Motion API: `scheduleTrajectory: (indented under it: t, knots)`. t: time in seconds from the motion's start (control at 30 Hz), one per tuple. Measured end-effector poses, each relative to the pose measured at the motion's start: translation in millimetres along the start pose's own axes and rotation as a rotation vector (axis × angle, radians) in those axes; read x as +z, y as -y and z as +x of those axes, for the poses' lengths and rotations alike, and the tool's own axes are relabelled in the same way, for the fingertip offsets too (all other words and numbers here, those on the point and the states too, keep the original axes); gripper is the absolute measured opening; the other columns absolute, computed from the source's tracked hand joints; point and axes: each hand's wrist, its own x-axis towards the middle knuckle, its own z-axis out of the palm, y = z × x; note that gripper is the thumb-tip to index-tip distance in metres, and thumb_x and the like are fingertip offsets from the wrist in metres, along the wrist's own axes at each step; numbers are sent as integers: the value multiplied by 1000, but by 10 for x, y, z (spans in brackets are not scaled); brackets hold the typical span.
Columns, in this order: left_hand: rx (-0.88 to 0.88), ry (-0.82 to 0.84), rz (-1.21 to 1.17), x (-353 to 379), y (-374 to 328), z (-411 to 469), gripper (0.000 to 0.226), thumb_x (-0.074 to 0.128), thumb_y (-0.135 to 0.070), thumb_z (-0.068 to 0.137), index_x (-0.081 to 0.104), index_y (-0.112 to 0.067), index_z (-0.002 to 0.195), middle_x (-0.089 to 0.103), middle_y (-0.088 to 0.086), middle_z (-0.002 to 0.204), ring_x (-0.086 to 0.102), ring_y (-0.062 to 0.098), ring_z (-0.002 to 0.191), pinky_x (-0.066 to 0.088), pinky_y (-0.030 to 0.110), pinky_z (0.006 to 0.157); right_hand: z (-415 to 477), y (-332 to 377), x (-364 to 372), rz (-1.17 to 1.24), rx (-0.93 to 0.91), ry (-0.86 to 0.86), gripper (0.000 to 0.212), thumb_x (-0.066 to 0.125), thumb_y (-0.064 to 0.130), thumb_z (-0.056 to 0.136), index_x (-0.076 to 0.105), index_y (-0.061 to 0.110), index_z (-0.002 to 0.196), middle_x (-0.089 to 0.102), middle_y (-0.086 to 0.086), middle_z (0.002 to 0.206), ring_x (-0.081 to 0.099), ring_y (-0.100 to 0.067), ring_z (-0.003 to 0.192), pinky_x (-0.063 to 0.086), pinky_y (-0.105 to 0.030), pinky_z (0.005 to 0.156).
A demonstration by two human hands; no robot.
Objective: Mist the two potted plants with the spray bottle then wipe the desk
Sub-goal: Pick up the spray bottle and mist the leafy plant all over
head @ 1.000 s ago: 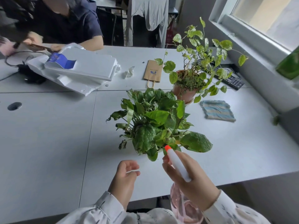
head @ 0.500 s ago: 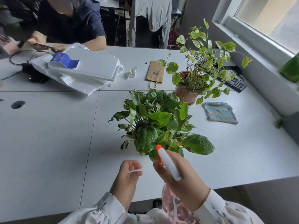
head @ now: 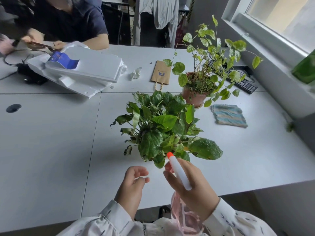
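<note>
While the nozzle is on the near plant: right hand (head: 192, 189) grips the spray bottle (head: 179, 172) at its neck, fingers curled round the white head. The orange tip points into the lower leaves of the near plant (head: 163, 132), just beside them.
Left hand: left hand (head: 133, 183) hovers over the front edge of the bench (head: 51, 142), fingers loosely curled, holding nothing, apart from bottle and leaves.
Bottle position: held in the air at the bench's front edge, tilted forward, pink body below the grip.
Progress (judged): first misting step in hand. No spray is visible, and whether the leaves are wet cannot be told.
Outstanding: far plant (head: 204, 65), in a terracotta pot behind and to the right of the near one, then the wipe.
Cloth: striped cloth (head: 228, 115) lies flat on the bench, right of the near plant and just in front of the far pot, with no hand on it.
Obstruction to misting: near plant stands between the person and the far pot, so reaching over or around is likely needed.
Obstruction to wiping: both pots, paper bag (head: 161, 72), crumpled tissue (head: 135, 74), foam packing (head: 81, 68) and keyboard (head: 242, 80) occupy the surface.
Bystander: second person (head: 68, 19) sits at the far side, hands busy beside the foam, well apart.
</note>
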Motion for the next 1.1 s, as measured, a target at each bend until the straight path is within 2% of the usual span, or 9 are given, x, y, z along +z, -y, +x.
scheduleTrajectory:
  t: [0.07,0.17,0.37,0.5,0.63,0.77,0.87,1.0,1.1]
  knots:
    - [1,6,2,27,-11,-6,30,39,5,88,57,-18,95,66,0,104,66,13,94,39,29,68,-84,-72,-37,-1,27,-21,15,57,37,92,61,23,96,64,14,89,59,-4,87,48,-25,75]
    - [5,25,33,64,-29,-6,30,39,4,87,58,-19,96,66,-1,104,66,12,95,41,29,70,-167,-178,-60,-24,87,-33,8,58,35,93,59,27,90,62,15,83,58,-5,81,45,-22,69]
    - [7,54,60,122,-38,-11,32,38,6,87,57,-18,95,66,0,104,66,13,95,39,29,69,-175,-319,-33,-38,165,-56,22,58,30,92,49,28,72,55,9,68,50,-9,66,37,-22,59]
    - [6,65,80,137,-56,-14,32,38,5,87,58,-18,96,66,-2,104,66,12,95,40,29,70,-145,-335,3,-9,217,-86,28,57,25,92,44,22,67,50,2,63,45,-14,60,39,-33,58]
    - [-1,57,77,137,-62,-19,31,38,5,88,58,-17,98,66,-1,104,65,13,95,40,29,71,-132,-347,25,4,237,-86,27,56,24,91,47,13,69,53,-5,64,48,-22,61,41,-43,60]
    - [-2,49,69,116,-73,-32,30,38,4,88,58,-16,99,66,-1,103,65,13,94,41,28,73,-143,-298,-25,20,228,-66,26,57,28,93,48,27,69,53,7,65,48,-10,61,42,-32,60]
    - [-5,43,74,86,-71,-32,30,39,3,88,58,-18,98,66,-2,103,65,11,94,42,29,74,-161,-224,-80,-8,189,-35,14,58,37,93,58,27,83,62,8,76,56,-8,71,48,-29,65]
    - [-10,37,65,65,-68,-28,30,40,3,88,58,-18,98,66,-2,104,66,11,95,40,29,73,-123,-144,-108,-30,134,-71,18,58,34,93,52,30,76,57,11,70,52,-7,66,39,-23,59]
    - [-7,41,64,72,-87,-43,30,40,3,88,58,-17,99,66,-2,104,66,11,94,41,29,74,-80,-144,-97,-11,157,-105,25,57,29,94,49,23,71,53,4,64,52,-14,61,45,-35,58]
